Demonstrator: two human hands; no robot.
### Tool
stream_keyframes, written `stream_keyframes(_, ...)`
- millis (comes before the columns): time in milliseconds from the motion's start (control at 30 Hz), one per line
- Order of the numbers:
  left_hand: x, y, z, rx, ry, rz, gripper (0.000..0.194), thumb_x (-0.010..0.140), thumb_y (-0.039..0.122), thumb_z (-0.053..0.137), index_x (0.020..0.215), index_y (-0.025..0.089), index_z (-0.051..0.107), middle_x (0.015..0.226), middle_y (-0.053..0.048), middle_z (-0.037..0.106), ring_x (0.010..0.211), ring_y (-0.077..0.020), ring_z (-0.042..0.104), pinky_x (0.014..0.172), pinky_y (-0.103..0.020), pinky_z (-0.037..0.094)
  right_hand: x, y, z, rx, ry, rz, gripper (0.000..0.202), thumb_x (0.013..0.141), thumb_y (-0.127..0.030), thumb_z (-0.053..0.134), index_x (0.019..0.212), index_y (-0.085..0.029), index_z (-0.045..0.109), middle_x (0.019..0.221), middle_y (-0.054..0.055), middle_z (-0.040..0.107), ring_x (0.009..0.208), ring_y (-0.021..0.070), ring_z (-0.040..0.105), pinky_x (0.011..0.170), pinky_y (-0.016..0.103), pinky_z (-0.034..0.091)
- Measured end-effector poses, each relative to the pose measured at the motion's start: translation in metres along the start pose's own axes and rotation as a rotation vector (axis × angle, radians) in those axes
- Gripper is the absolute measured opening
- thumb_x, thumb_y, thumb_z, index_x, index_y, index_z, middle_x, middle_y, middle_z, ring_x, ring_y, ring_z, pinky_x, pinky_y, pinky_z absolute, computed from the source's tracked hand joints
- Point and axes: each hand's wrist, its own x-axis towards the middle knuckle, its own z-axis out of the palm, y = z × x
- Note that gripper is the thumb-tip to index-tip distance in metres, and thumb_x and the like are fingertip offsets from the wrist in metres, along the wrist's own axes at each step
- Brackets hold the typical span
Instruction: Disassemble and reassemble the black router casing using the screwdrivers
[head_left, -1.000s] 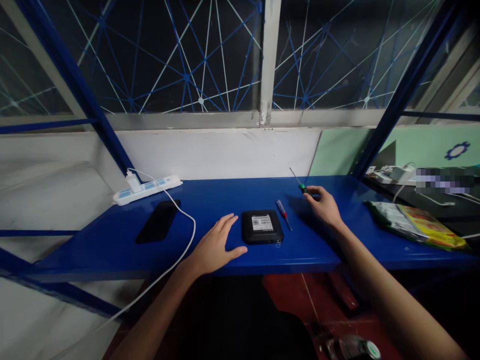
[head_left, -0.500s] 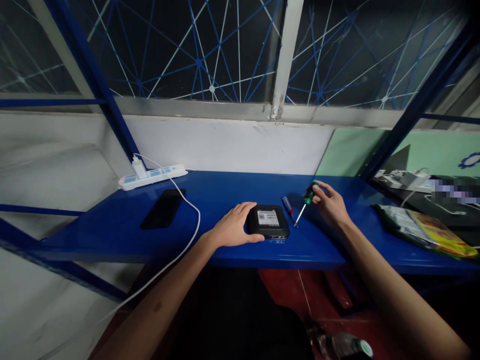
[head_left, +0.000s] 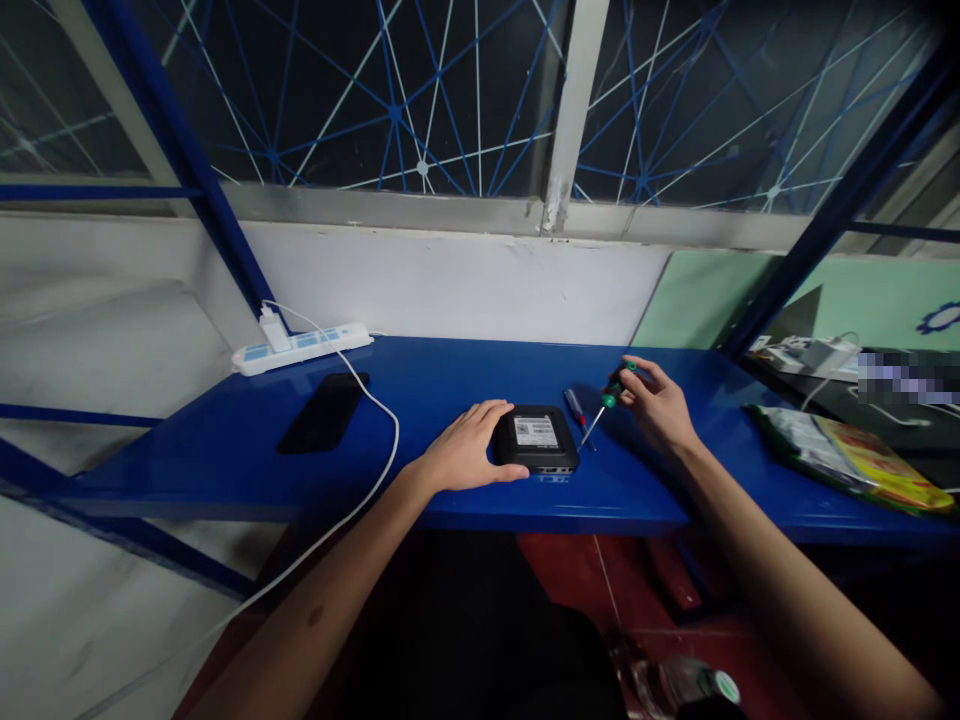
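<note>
A small black electronic box [head_left: 537,437] lies on the blue table, with a white label on its top and ports along its near edge. My left hand [head_left: 471,450] grips its left side, thumb along the near edge and fingers at the far corner. In my right hand [head_left: 658,405] is a screwdriver [head_left: 610,396] with a green and black handle, its shaft slanting down to the left. The tip is close to the box's right near corner; whether it touches I cannot tell. A second screwdriver [head_left: 576,406], with a clear bluish handle and a red part, lies just right of the box.
On the left are a black phone [head_left: 324,413] and a white power strip [head_left: 304,348]. A white cable [head_left: 396,440] runs from its plug across the table and over the front edge. A colourful plastic bag [head_left: 855,455] lies at the right. Below stands a bottle [head_left: 684,682].
My right hand has shifted slightly left, bringing the green-handled screwdriver's tip from beside the second screwdriver towards the box's right near corner. My left hand stays on the box.
</note>
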Motion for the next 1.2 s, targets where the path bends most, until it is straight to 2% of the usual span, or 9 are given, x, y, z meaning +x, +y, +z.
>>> stream_keyframes(267,0.0,-0.001,0.001,0.004,0.011,0.013,0.098,0.075,0.075,0.065,0.151,0.023,0.032,0.158,-0.013,0.035,0.143,-0.037,0.036,0.115,-0.054,0.034,-0.004,-0.004,0.004,-0.089,0.028,-0.057,0.047,0.071,-0.045,0.082,0.109,-0.025,0.065,0.078,-0.003,0.067,0.065,0.0133,0.067,0.057,0.025,0.055)
stream_keyframes(533,-0.001,-0.001,0.002,0.011,0.011,0.018,0.098,0.075,0.076,0.064,0.15,0.022,0.033,0.157,-0.013,0.035,0.142,-0.0368,0.037,0.115,-0.053,0.035,-0.021,-0.021,0.013,-0.301,0.149,-0.314,0.039,0.076,-0.042,0.078,0.108,-0.024,0.063,0.079,-0.002,0.063,0.065,0.0155,0.063,0.06,0.031,0.057)
stream_keyframes(733,-0.001,-0.001,0.003,0.002,0.019,0.025,0.098,0.075,0.077,0.063,0.151,0.024,0.032,0.158,-0.013,0.035,0.142,-0.0375,0.037,0.114,-0.054,0.035,-0.026,-0.026,0.012,-0.348,0.192,-0.28,0.042,0.078,-0.047,0.075,0.11,-0.024,0.063,0.083,-0.001,0.063,0.066,0.0168,0.065,0.056,0.031,0.057)
stream_keyframes(1033,-0.002,0.0,0.002,0.012,0.026,0.037,0.098,0.075,0.078,0.063,0.15,0.024,0.033,0.157,-0.013,0.036,0.141,-0.0376,0.039,0.113,-0.053,0.036,-0.036,-0.041,0.024,-0.39,0.2,-0.368,0.042,0.077,-0.047,0.076,0.11,-0.025,0.062,0.079,-0.002,0.06,0.065,0.0162,0.066,0.057,0.029,0.056)
stream_keyframes(1200,-0.001,-0.001,0.004,0.012,0.035,0.043,0.097,0.075,0.075,0.064,0.15,0.023,0.033,0.157,-0.013,0.037,0.142,-0.0377,0.038,0.114,-0.053,0.035,-0.048,-0.049,0.029,-0.529,0.211,-0.401,0.047,0.081,-0.048,0.074,0.12,-0.025,0.061,0.086,0.002,0.065,0.07,0.0192,0.068,0.067,0.036,0.059)
